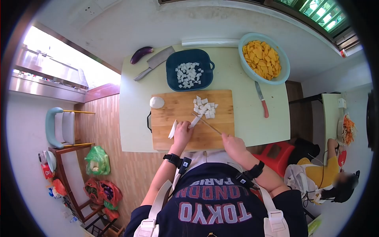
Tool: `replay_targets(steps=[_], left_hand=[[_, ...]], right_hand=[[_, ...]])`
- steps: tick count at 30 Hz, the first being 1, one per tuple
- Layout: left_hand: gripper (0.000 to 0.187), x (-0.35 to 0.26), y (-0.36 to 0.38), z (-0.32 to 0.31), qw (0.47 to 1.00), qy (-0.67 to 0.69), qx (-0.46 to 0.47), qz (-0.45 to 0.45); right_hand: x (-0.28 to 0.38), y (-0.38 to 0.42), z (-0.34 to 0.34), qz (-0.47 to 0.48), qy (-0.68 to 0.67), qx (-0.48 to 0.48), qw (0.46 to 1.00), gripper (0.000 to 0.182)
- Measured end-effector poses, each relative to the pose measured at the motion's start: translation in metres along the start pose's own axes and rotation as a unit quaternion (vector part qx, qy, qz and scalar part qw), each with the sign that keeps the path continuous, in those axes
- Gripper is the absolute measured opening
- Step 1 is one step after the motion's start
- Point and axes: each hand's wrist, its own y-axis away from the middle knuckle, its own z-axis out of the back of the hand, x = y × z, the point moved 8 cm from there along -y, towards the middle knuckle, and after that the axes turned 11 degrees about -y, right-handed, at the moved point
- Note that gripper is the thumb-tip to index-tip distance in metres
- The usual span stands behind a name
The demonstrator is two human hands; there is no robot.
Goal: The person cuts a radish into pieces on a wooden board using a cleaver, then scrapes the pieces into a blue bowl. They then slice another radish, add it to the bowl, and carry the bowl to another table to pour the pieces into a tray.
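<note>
My left hand (182, 133) holds a white vegetable strip (194, 121) on the wooden cutting board (166, 114). More white slices (173, 129) lie just left of its fingers. My right hand (233, 145) grips a knife (209, 125), seen edge-on, whose tip end meets the strip. White cubes (205, 107) sit in a loose pile beyond the blade. A rounded white piece (157, 102) rests at the board's far left corner. Behind the board, a dark blue basin (170, 75) contains many white cubes (188, 75).
A cleaver (159, 58) and an eggplant (141, 55) lie at the back left. At the right are a light blue bowl (286, 67) of orange slices and a red-handled knife (262, 100). A co-worker (321, 173) sits by another table at the right.
</note>
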Motion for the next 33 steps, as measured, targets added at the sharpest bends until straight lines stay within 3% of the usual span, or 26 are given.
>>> replay_targets(steps=[10, 19, 21, 25, 33], left_hand=[[0.017, -0.002, -0.002, -0.001, 1.0, 0.015, 0.013, -0.007], [0.016, 0.0, 0.002, -0.005, 0.999, 0.032, -0.011, 0.004], [0.019, -0.002, 0.004, 0.002, 0.999, 0.022, -0.045, -0.014], [0.015, -0.004, 0.003, 0.002, 1.0, 0.017, -0.017, -0.005], [0.016, -0.001, 0.003, -0.001, 0.999, 0.039, -0.01, 0.003]], right_hand=[[-0.014, -0.016, -0.021, 0.0, -0.05, 0.047, 0.998, 0.01], [-0.028, -0.04, -0.03, 0.006, -0.117, 0.003, 0.993, 0.012], [-0.019, -0.036, -0.029, 0.009, -0.075, -0.01, 0.997, 0.012], [0.0, -0.019, -0.022, 0.022, -0.023, -0.059, 0.998, 0.012], [-0.001, -0.02, -0.031, -0.003, -0.036, -0.01, 0.999, 0.011]])
